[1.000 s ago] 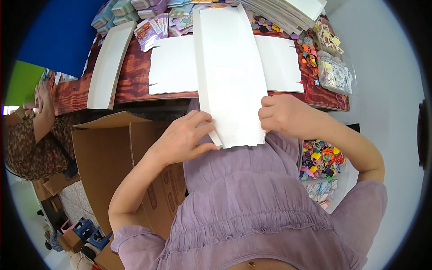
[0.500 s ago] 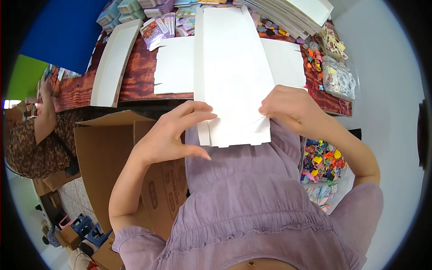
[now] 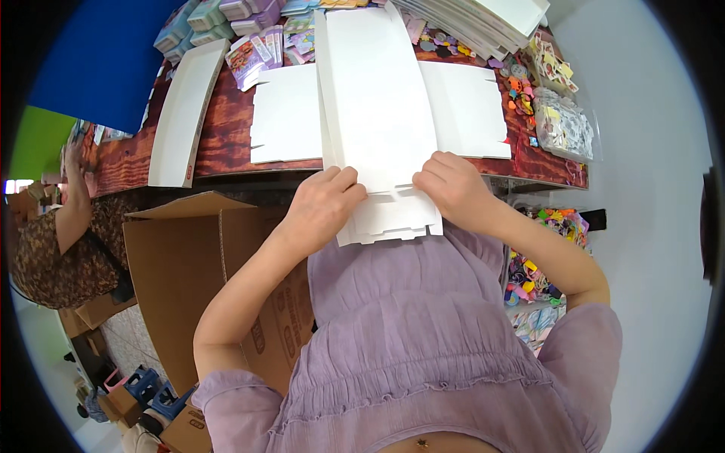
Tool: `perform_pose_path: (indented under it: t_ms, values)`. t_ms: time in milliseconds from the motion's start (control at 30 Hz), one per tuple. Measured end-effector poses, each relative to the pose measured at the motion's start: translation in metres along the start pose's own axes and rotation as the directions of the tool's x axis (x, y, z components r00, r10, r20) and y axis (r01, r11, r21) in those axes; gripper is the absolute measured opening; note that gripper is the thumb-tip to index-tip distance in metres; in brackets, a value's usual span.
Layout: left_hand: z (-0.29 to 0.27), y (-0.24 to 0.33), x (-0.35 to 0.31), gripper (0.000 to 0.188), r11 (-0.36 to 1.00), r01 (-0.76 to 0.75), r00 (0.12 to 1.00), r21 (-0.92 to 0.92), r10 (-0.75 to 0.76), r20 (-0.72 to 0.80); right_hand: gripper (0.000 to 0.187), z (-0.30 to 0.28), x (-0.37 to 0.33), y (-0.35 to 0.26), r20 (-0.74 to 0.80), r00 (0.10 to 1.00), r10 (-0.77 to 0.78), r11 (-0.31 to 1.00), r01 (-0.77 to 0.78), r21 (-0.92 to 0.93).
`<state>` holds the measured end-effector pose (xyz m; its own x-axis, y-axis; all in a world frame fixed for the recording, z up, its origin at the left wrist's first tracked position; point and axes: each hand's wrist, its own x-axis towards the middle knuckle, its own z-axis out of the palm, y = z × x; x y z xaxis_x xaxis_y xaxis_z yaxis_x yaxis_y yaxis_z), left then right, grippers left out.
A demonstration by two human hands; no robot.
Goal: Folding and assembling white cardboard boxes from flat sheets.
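Observation:
A long white cardboard box tray [image 3: 374, 98], partly folded up, reaches from my lap over the table edge. Its sides stand raised, and its notched near end flap [image 3: 389, 217] slopes toward me. My left hand [image 3: 323, 208] is closed on the tray's near left corner, fingers curled over the side wall. At the near right corner, my right hand [image 3: 457, 192] pinches the cardboard in the same way. Under the tray lies a flat white box blank [image 3: 287, 117], showing on both sides. A folded white tray [image 3: 185, 117] lies farther left on the table.
Stacked white trays [image 3: 483, 26] stand at the back right, near a clear bag of small pieces [image 3: 563, 132]. An open brown carton [image 3: 174, 279] is below the table at left. Colourful trinkets [image 3: 532, 275] fill a bin at right. Another person's arm [image 3: 73, 200] shows at far left.
My left hand has gone from spread fingers to a closed grip on the corner. Both hands now grip the near corners, and a fold shows across the near end.

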<state>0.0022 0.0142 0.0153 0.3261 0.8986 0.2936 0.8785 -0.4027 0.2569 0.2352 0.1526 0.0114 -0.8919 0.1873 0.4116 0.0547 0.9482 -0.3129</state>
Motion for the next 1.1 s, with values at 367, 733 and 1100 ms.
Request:
perform_pose_path:
  t_ms: [367,733,1100]
  values:
    - [0.014,0.009,-0.005,0.013,0.976,0.190,0.975,-0.106,-0.201,-0.099,0.038,-0.015,-0.005,-0.013,0.276,0.953,-0.129,0.990,0.138,-0.014]
    - [0.010,0.012,-0.014,0.009,0.964,0.131,0.988,-0.230,-0.146,-0.046,0.050,-0.029,-0.006,-0.016,0.401,0.900,-0.168,0.961,0.241,-0.138]
    - [0.002,0.015,-0.011,0.014,0.872,0.181,0.967,-0.455,-0.241,-0.077,0.024,-0.012,0.000,-0.004,0.171,0.982,0.085,0.989,-0.103,0.104]
